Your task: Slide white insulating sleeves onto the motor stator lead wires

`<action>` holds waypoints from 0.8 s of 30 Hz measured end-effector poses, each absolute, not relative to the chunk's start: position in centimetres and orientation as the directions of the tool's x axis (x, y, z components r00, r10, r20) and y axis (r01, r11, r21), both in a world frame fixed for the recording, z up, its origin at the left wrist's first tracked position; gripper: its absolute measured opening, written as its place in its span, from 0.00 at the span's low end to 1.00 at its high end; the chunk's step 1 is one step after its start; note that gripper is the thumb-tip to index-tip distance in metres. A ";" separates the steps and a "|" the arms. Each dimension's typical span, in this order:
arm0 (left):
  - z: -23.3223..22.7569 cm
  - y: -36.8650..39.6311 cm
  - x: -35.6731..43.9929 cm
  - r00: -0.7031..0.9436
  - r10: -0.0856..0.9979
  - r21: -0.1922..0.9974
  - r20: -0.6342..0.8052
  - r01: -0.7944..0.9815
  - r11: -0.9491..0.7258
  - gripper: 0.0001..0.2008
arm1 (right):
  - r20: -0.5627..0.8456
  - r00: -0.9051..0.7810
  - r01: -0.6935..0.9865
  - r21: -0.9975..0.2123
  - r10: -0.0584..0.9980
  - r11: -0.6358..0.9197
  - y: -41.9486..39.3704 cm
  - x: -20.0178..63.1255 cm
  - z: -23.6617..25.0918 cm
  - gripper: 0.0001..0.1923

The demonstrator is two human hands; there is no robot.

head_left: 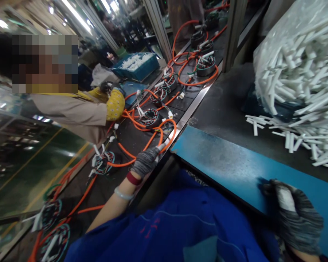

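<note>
My left hand (147, 160), in a grey knit glove, reaches out over the edge of a dark conveyor belt (131, 136) and closes on a loop of orange cable (164, 136) that runs to a round stator coil (151, 118). My right hand (292, 214), also gloved, rests on the blue work mat (229, 160) at the lower right with its fingers curled; I see nothing held in it. My blue jacket fills the bottom of the view.
Several more stators with orange leads lie along the belt, such as a far one (206, 65) and a near one (102, 162). A co-worker's yellow-sleeved arm (114, 105) works across the belt. A big clear bag of white tubes (297, 69) spills onto the bench at right. A blue crate (138, 65) stands far off.
</note>
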State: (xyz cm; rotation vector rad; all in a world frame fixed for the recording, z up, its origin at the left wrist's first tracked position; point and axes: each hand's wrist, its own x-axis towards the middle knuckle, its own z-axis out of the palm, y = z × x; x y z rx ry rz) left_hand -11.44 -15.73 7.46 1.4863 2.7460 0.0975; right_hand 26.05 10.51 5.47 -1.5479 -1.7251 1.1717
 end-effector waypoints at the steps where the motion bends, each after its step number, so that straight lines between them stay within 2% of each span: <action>1: 8.0 -16.6 -12.4 -0.581 0.813 0.060 -0.010 0.812 0.581 0.25 | -0.152 -0.196 0.500 -0.865 0.969 -0.034 10.5 26.0 5.5 0.27; 4: 10.1 -19.1 -15.1 -0.644 0.756 0.078 -0.113 0.753 0.653 0.24 | -0.153 -0.202 0.504 -0.863 0.967 -0.031 10.5 26.0 5.6 0.28; 7: 12.5 -20.5 -17.2 -0.634 0.755 0.166 -0.170 0.736 0.656 0.28 | -0.188 -0.199 0.488 -0.870 0.962 -0.069 10.3 26.1 5.7 0.27; 10: 14.0 -19.0 -19.7 -0.673 0.735 0.234 -0.075 0.705 0.670 0.33 | -0.206 -0.199 0.478 -0.874 0.958 -0.088 10.2 26.2 5.5 0.27; 12: 14.1 -16.4 -21.9 -0.719 0.695 0.209 0.000 0.680 0.703 0.33 | -0.210 -0.199 0.482 -0.872 0.957 -0.091 10.2 26.3 5.3 0.27; 13: 13.8 -14.9 -23.1 -0.761 0.649 0.154 0.016 0.643 0.750 0.33 | -0.207 -0.197 0.483 -0.871 0.958 -0.089 10.3 26.3 5.2 0.27; 16: 12.1 -10.5 -26.1 -0.795 0.607 0.139 0.011 0.602 0.786 0.32 | -0.173 -0.194 0.491 -0.869 0.966 -0.057 10.3 26.2 5.1 0.28; 21: 10.3 -7.0 -27.4 -0.834 0.550 0.239 0.049 0.544 0.804 0.35 | -0.212 -0.138 0.441 -0.888 0.967 -0.131 10.2 25.4 5.6 0.28; 24: 11.6 -6.7 -27.2 -0.831 0.548 0.367 0.098 0.542 0.756 0.31 | -0.209 -0.143 0.419 -0.898 0.967 -0.132 10.3 25.1 5.7 0.23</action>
